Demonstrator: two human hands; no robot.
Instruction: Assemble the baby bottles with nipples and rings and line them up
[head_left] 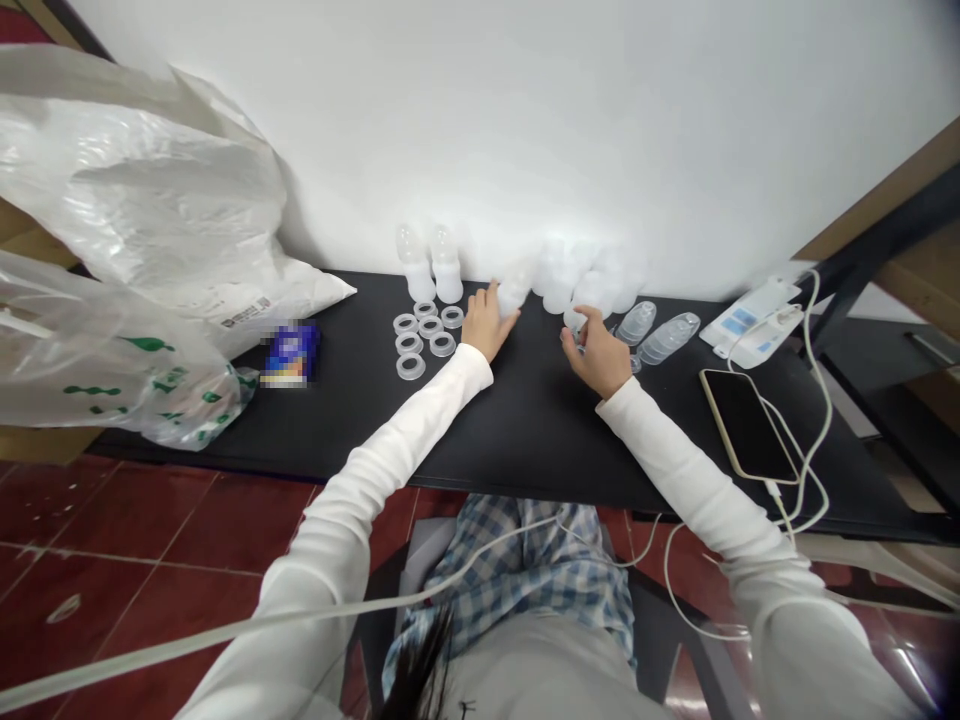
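My left hand (487,324) is wrapped round the side of a white baby bottle (514,288), which leans to the right and looks blurred. My right hand (601,356) hovers by a group of white bottles (562,275), thumb and index finger apart. Whether it touches the nearest bottle, I cannot tell. Just right of it lie clear bottle caps, one short nested stack (637,322) and one longer stack (670,338). Two capped bottles (447,268) stand upright against the wall, left of my left hand. Several translucent rings (410,366) lie in front of them.
A large white plastic bag (150,190) and a clear bag with green print (135,370) fill the left end of the black table (517,440). A blue packet (291,352) lies beside them. At right are a phone (750,425), white cables (821,390) and a white-blue package (754,320).
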